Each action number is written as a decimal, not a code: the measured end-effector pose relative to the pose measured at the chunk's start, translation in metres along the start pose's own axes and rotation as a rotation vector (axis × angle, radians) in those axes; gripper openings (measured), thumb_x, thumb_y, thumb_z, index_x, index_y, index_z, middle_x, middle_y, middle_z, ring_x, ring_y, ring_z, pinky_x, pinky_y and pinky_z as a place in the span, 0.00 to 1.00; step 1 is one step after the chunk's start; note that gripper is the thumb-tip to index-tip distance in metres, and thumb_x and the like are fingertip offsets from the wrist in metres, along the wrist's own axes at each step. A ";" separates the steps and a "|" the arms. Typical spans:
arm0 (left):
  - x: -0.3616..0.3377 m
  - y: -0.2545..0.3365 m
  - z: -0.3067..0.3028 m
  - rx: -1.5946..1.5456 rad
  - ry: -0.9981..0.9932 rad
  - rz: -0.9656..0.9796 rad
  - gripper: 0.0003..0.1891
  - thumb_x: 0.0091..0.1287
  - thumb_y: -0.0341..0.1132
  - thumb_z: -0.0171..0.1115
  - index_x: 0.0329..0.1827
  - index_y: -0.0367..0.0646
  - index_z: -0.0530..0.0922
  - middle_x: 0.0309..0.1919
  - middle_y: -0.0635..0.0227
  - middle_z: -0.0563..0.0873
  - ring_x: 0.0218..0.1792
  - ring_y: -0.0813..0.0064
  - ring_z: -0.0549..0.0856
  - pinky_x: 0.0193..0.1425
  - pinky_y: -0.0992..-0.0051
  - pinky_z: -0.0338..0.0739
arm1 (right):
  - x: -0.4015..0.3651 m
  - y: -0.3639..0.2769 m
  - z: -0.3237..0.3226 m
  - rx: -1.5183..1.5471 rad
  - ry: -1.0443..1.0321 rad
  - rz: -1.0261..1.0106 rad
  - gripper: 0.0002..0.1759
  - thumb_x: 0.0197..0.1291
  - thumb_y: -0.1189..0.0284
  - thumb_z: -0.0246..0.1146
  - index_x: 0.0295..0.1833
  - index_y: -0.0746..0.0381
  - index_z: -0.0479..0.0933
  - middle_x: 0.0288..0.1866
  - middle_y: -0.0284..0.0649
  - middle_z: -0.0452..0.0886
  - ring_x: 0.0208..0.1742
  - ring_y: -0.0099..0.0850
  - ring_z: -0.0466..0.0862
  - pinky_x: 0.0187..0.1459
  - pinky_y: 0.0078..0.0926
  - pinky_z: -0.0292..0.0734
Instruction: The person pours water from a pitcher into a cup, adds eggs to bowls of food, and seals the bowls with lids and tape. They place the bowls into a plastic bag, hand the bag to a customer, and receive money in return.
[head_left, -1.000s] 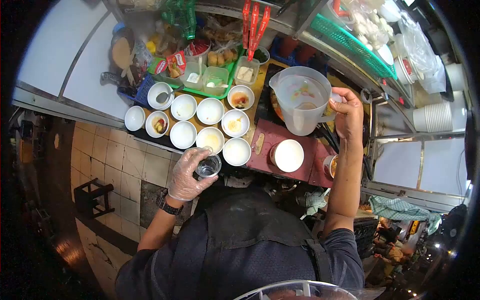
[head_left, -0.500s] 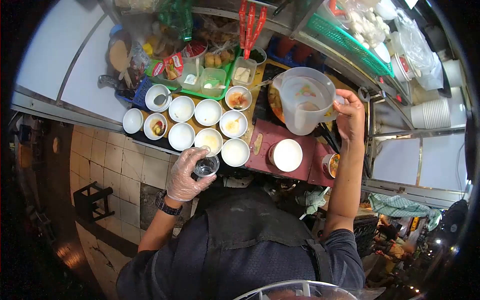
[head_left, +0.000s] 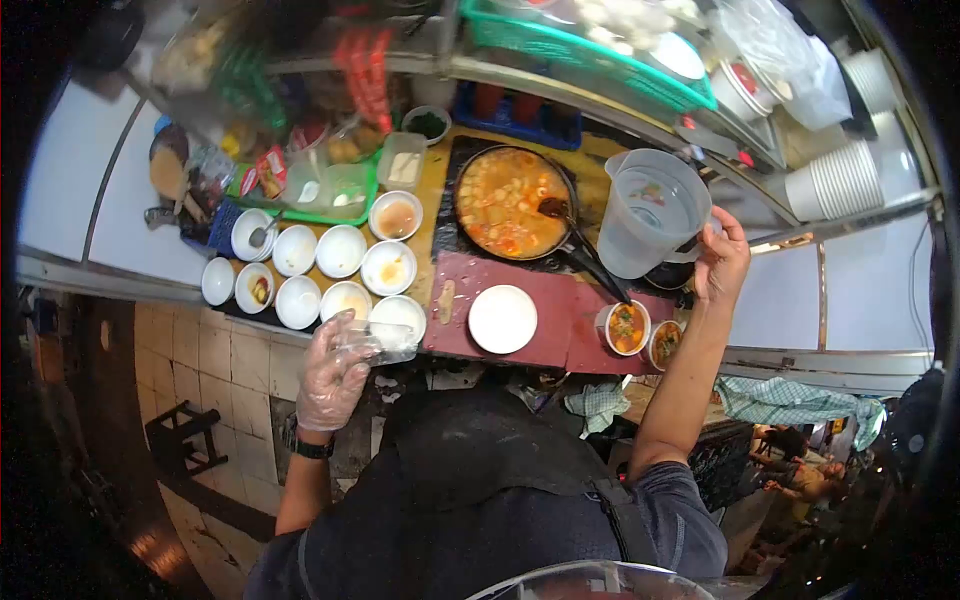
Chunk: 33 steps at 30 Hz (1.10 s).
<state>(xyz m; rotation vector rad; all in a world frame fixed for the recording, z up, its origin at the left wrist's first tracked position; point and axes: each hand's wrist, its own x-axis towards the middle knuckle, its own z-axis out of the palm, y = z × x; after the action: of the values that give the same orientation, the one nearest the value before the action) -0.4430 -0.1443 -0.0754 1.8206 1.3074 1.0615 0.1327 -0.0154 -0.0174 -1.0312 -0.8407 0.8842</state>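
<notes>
My left hand [head_left: 328,385], in a clear plastic glove, is closed around a small transparent plastic cup [head_left: 390,343]. The cup lies tipped sideways, its mouth toward the right, over the front edge of the counter near the white bowls [head_left: 298,302]. My bare right hand [head_left: 724,262] grips the handle of a translucent plastic pitcher [head_left: 628,225]. Clear liquid shows inside this pitcher, which is held up to the right of a pan [head_left: 461,232] of orange-red stew [head_left: 505,200]. A dark spoon [head_left: 553,207] rests in the stew.
A large white bowl [head_left: 502,319] stands on the red board [head_left: 452,335]. Two tubs of soup [head_left: 627,330] sit at its right. Behind the small bowls is a green tray [head_left: 372,180] with containers. Stacked white bowls [head_left: 835,188] and a green basket [head_left: 590,62] are on the shelving.
The view has shifted, and the pitcher has moved right relative to the counter, uncovering the pan. In my left hand, the cup has turned from mouth-up to sideways.
</notes>
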 end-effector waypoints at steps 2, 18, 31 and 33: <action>0.004 0.014 0.012 -0.003 0.016 -0.007 0.24 0.79 0.55 0.64 0.52 0.41 0.91 0.72 0.43 0.78 0.68 0.50 0.83 0.72 0.56 0.76 | 0.015 -0.002 -0.015 -0.003 0.114 -0.001 0.21 0.59 0.87 0.68 0.60 0.74 0.80 0.53 0.46 0.87 0.50 0.31 0.86 0.58 0.26 0.81; 0.129 0.177 0.124 0.124 -0.097 0.403 0.18 0.75 0.43 0.67 0.54 0.37 0.90 0.72 0.30 0.76 0.76 0.39 0.76 0.77 0.54 0.72 | 0.308 0.265 -0.072 -0.124 -0.143 -0.681 0.21 0.76 0.59 0.61 0.63 0.61 0.80 0.63 0.41 0.87 0.62 0.36 0.85 0.62 0.42 0.79; 0.397 0.355 0.358 0.434 -0.035 0.948 0.14 0.81 0.43 0.58 0.55 0.43 0.84 0.78 0.40 0.71 0.52 0.41 0.89 0.55 0.51 0.86 | 0.100 0.095 0.008 -0.915 -0.759 -0.171 0.11 0.68 0.68 0.62 0.39 0.63 0.86 0.44 0.53 0.89 0.52 0.50 0.89 0.55 0.47 0.83; 0.433 0.362 0.396 0.724 -0.060 0.910 0.16 0.82 0.45 0.56 0.54 0.42 0.84 0.66 0.47 0.83 0.46 0.48 0.91 0.53 0.55 0.86 | 0.049 0.110 -0.004 -0.988 -0.841 -0.117 0.11 0.62 0.71 0.69 0.49 0.63 0.86 0.45 0.52 0.90 0.47 0.51 0.89 0.52 0.45 0.84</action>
<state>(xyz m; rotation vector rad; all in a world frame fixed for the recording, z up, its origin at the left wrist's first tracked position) 0.1389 0.1450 0.1541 3.1366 0.8461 0.9832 0.1338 0.0558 -0.1146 -1.4208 -2.1635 0.7896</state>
